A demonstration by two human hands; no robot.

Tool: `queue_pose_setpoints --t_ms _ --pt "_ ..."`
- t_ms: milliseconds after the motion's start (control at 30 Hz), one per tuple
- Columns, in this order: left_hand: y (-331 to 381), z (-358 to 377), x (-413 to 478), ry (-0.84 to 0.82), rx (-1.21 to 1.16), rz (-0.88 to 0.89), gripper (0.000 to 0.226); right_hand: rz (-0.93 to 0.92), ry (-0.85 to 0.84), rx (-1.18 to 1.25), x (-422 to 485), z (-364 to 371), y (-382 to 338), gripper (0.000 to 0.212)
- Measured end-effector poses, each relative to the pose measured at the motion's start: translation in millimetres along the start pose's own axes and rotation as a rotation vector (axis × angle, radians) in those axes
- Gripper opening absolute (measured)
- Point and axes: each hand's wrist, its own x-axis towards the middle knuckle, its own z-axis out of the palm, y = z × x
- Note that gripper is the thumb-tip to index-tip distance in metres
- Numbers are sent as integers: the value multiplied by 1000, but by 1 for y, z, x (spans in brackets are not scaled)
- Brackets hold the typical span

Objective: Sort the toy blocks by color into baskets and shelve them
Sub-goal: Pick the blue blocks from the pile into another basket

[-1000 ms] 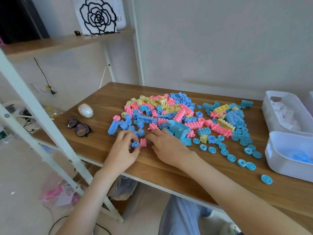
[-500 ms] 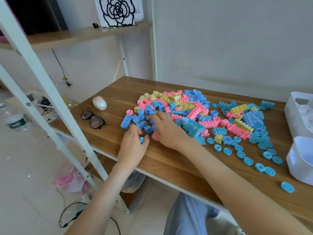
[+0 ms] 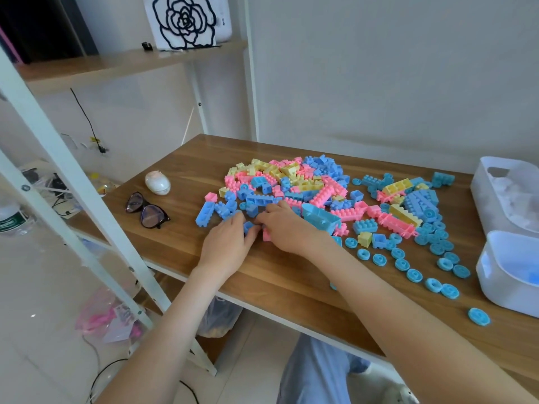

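Observation:
A pile of pink, blue and yellow toy blocks point(image 3: 294, 185) covers the middle of the wooden table point(image 3: 262, 290). At the pile's near left edge my left hand point(image 3: 224, 246) pinches a small blue block point(image 3: 248, 227). My right hand point(image 3: 288, 228) lies right beside it, fingers curled over a small pink block point(image 3: 266, 236). The two blocks touch between my fingertips. Several blue discs point(image 3: 408, 266) lie scattered on the right. A white basket point(image 3: 495, 275) at the near right holds blue pieces. A second white basket point(image 3: 484, 182) behind it holds white contents.
Dark-framed glasses point(image 3: 147, 209) and a white egg-shaped object point(image 3: 157, 183) lie on the table's left side. A slanted white frame post point(image 3: 73, 182) runs along the left. A wooden shelf point(image 3: 131, 62) hangs above with a rose-print box point(image 3: 186, 21).
My view has swung left, so the baskets sit nearer the right edge. Both hands stay together at the pile's near left edge on the small blue and pink blocks.

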Motion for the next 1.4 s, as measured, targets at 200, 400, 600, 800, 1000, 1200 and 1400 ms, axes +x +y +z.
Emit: queue_pose_setpoints --t_ms 200,400,600,800,1000,1200,1400 --pt "2 -1 -5 42 39 -9 28 62 -40 -52 -10 -10 2 34" --pt "12 -17 14 -85 66 -16 30 141 69 -90 -18 -16 -2 37" --pt "61 -40 28 -115 -150 -59 33 145 302 -27 -50 -55 11 43" --pt "149 -37 24 -96 -356 98 31 238 451 83 -117 -74 65 37" --pt "262 -18 1 -55 -499 449 29 485 495 68 -213 -87 126 27" --pt "325 -4 -11 -254 -433 629 32 744 486 47 -286 -91 180 27" --pt "349 8 -17 -323 -231 789 38 783 492 130 -300 -74 192 25"
